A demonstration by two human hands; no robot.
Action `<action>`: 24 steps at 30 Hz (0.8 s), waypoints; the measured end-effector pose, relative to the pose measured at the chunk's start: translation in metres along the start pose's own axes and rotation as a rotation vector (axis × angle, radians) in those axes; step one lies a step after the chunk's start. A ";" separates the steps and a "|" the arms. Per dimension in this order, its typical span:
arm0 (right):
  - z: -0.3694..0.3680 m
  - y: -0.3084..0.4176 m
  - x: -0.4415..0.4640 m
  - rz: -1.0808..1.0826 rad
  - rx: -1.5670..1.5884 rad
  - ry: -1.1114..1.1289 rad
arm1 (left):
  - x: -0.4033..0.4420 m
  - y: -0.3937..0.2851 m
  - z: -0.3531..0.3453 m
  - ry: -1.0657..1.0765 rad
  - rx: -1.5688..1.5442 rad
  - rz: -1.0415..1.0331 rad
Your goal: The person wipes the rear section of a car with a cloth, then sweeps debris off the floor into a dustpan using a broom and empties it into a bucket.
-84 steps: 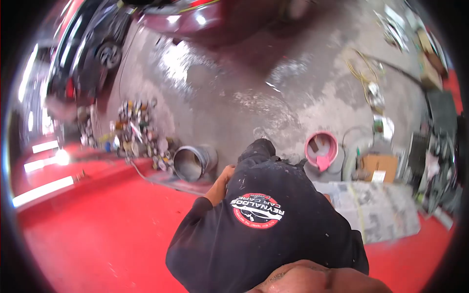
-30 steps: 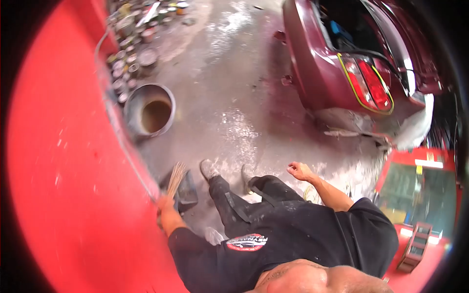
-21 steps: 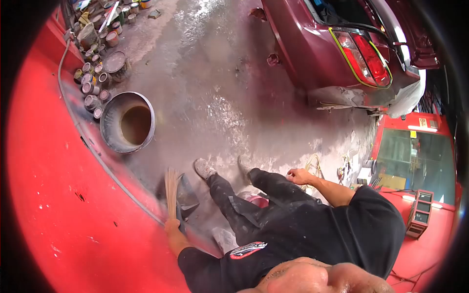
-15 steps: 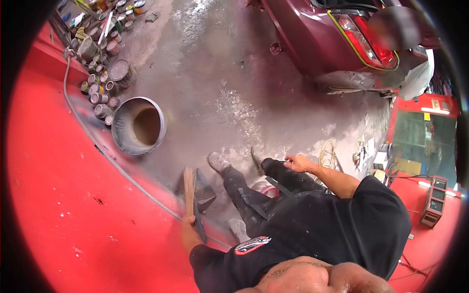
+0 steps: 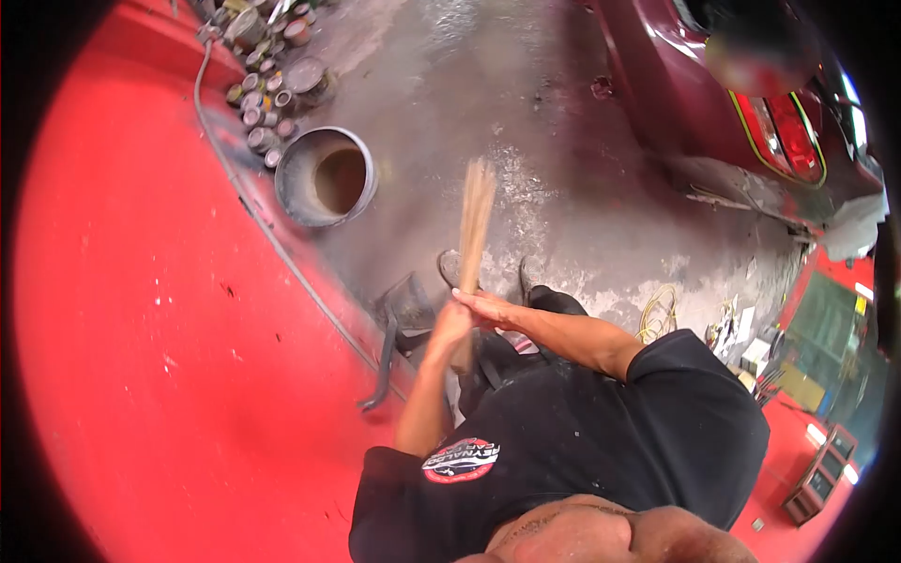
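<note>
A stick broom (image 5: 477, 211) points away from my body, its bristle end spread over the wet floor. My left hand (image 5: 453, 324) is wrapped round its bound lower part. Against the same part, touching my left hand, my right hand (image 5: 488, 308) is closed across the bundle; its fingers are partly hidden and slightly blurred. The broom's near end shows below both hands. A dark dustpan (image 5: 409, 298) with a bent handle (image 5: 383, 366) stands at the red wall, left of my hands.
A large bucket (image 5: 369, 178) with murky liquid stands ahead on the left. Several paint cans (image 5: 253, 117) line the red wall (image 5: 188, 263), where a hose (image 5: 272, 239) runs. A maroon car (image 5: 648, 84) is at upper right. Coiled yellow cord (image 5: 659, 311) lies on the right.
My left hand has brought the broom up and right, away from the dustpan. My right hand has moved left and closed on the broom beside it. The view has shifted.
</note>
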State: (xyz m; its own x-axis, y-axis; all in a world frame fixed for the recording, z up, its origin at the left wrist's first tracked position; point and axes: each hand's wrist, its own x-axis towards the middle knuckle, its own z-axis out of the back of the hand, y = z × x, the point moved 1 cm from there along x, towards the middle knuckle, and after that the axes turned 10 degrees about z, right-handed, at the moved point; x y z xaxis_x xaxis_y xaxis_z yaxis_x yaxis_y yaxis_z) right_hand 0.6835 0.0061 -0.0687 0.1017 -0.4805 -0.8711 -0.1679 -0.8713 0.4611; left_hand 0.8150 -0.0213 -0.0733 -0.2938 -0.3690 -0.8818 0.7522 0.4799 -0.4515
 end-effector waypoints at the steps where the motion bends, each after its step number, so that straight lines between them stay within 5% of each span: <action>1: 0.010 -0.047 0.044 0.028 0.006 -0.083 | 0.010 -0.004 -0.025 -0.044 -0.081 0.062; 2: 0.014 -0.043 0.038 0.062 0.234 -0.141 | 0.017 0.002 -0.045 -0.086 -0.158 0.127; 4: 0.043 -0.035 0.028 0.024 0.192 -0.134 | 0.000 0.012 -0.063 0.175 -0.928 -0.006; 5: 0.061 -0.036 0.024 0.006 0.132 -0.201 | 0.002 0.048 -0.075 0.517 -1.303 0.006; 7: 0.105 -0.034 0.021 -0.016 -0.034 -0.271 | -0.035 0.089 -0.082 0.303 -1.318 0.227; 9: 0.137 -0.016 0.005 -0.047 -0.341 -0.296 | -0.048 0.197 -0.133 -0.113 -1.723 0.443; 11: 0.164 0.001 -0.005 -0.063 -0.546 -0.331 | -0.051 0.283 -0.151 -0.509 -1.556 0.565; 13: 0.202 -0.022 -0.005 -0.097 -0.617 -0.343 | -0.029 0.353 -0.144 -0.813 -0.938 0.553; 15: 0.222 -0.028 -0.014 -0.163 -0.656 -0.323 | -0.044 0.276 -0.068 -1.193 -0.186 0.411; 17: 0.225 -0.021 -0.024 -0.235 -0.701 -0.302 | -0.026 0.282 -0.023 -0.980 -0.460 0.029; 19: 0.228 -0.021 -0.043 -0.069 -0.879 -0.163 | -0.019 0.273 0.002 -0.909 -0.636 0.000; 21: 0.223 -0.018 -0.039 -0.171 -1.017 -0.240 | -0.002 0.268 0.035 -0.833 -0.785 -0.045; 24: 0.220 -0.004 -0.047 -0.126 -1.106 -0.156 | 0.023 0.287 0.052 -0.770 -0.760 0.145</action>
State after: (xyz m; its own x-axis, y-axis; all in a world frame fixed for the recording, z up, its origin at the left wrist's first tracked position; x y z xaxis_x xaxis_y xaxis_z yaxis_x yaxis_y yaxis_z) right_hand 0.4641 0.0540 -0.0666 -0.0804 -0.4328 -0.8979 0.8053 -0.5591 0.1973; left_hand 1.0547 0.0662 -0.2159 0.4154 -0.5417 -0.7308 0.1108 0.8275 -0.5504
